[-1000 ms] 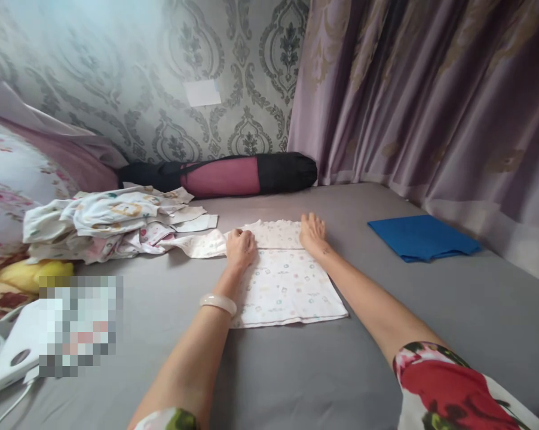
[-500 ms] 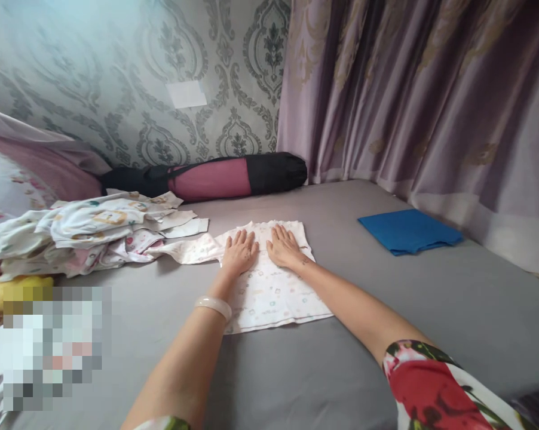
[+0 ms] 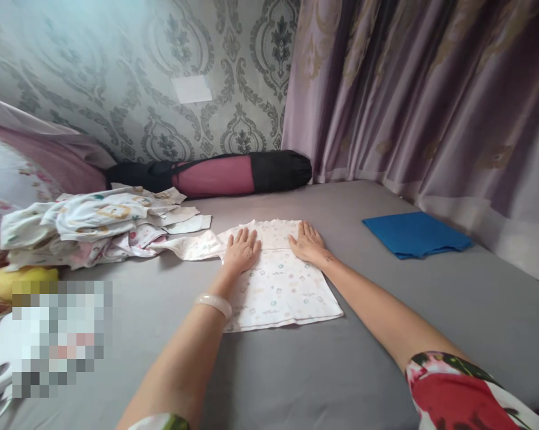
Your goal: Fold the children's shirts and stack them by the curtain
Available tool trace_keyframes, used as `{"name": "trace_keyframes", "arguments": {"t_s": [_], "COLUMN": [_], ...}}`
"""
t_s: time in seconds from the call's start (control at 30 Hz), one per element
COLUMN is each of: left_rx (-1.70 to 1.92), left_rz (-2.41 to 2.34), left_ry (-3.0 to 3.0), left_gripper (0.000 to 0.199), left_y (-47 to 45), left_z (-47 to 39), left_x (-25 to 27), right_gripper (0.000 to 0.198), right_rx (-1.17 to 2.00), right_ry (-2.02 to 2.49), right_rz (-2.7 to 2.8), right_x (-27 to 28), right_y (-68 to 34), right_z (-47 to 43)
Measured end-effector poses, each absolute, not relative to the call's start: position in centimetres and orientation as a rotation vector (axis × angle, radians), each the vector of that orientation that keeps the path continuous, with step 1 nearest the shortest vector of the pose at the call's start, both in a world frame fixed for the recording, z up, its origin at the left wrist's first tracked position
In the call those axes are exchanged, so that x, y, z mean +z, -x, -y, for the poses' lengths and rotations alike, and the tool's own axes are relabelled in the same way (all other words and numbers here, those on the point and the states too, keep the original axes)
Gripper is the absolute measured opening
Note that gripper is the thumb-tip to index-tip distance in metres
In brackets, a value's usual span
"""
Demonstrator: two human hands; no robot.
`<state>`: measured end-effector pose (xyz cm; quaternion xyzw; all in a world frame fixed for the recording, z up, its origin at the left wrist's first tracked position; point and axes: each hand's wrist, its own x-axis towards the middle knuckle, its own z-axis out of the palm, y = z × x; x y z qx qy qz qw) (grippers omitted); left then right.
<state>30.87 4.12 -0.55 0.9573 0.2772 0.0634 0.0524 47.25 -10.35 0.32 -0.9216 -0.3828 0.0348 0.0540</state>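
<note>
A small white long-sleeved shirt [image 3: 282, 292] with a faint pastel print lies spread on the grey bed sheet. Its left sleeve [image 3: 193, 246] stretches out toward a heap of clothes, while the right sleeve is folded across the upper body. My left hand [image 3: 242, 249] lies flat near the left shoulder, fingers stretched out, with a pale bangle [image 3: 213, 304] on that wrist. On the shirt's upper right edge rests my right hand [image 3: 308, 243], also flat with fingers extended. Neither hand grips the cloth.
A heap of printed clothes [image 3: 99, 221] lies at left, above a yellow item [image 3: 23, 283] and a white object [image 3: 5, 352], partly pixelated. A folded blue cloth [image 3: 417, 234] is at right. A maroon and black roll bag [image 3: 216, 175] lies along the wall, beside purple curtains [image 3: 363, 89].
My right hand has slid rightward over the shirt, from near its middle to its right edge. My left hand stays at the left shoulder. The view has shifted slightly.
</note>
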Motion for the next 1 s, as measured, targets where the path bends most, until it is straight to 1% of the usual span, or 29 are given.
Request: {"name": "trace_keyframes", "arguments": {"t_s": [0.2,0.33,0.4,0.47,0.6,0.8,0.9,1.0], "left_rx": [0.252,0.504,0.627,0.670,0.539,0.303,0.288,0.385], "left_rz": [-0.859,-0.865,-0.783,-0.698,-0.685,-0.773,-0.789,-0.788], "left_ry": [-2.920,-2.920,-2.933,-2.938,-2.922,-2.883,-2.877,-2.862], "left_gripper": [0.056,0.057,0.055,0.051,0.046,0.057,0.057,0.054], "left_y": [-30.8,-30.5,-30.3,-30.2,-30.4,-30.7,-30.7,-30.7], "left_z": [-4.0,-3.7,-3.6,-3.6,-3.8,-3.9,-3.8,-4.0], "left_x": [-0.8,-1.0,-0.9,-0.8,-0.8,-0.5,-0.4,-0.7], "right_gripper": [0.074,0.073,0.070,0.066,0.064,0.065,0.066,0.066], "right_rx": [0.126,0.167,0.110,0.061,0.121,0.202,0.193,0.239], "right_ry": [2.834,2.878,2.870,2.810,2.690,2.713,2.717,2.740], "right_rz": [1.173,1.152,1.181,1.263,1.387,1.339,1.352,1.342], "right_x": [0.6,1.3,1.6,1.8,1.5,0.3,0.4,1.0], "right_y": [-47.2,-47.0,-46.6,-46.0,-45.2,-45.9,-46.1,-46.0], "right_z": [10.3,9.9,9.4,8.7,7.5,6.8,6.8,6.7]}}
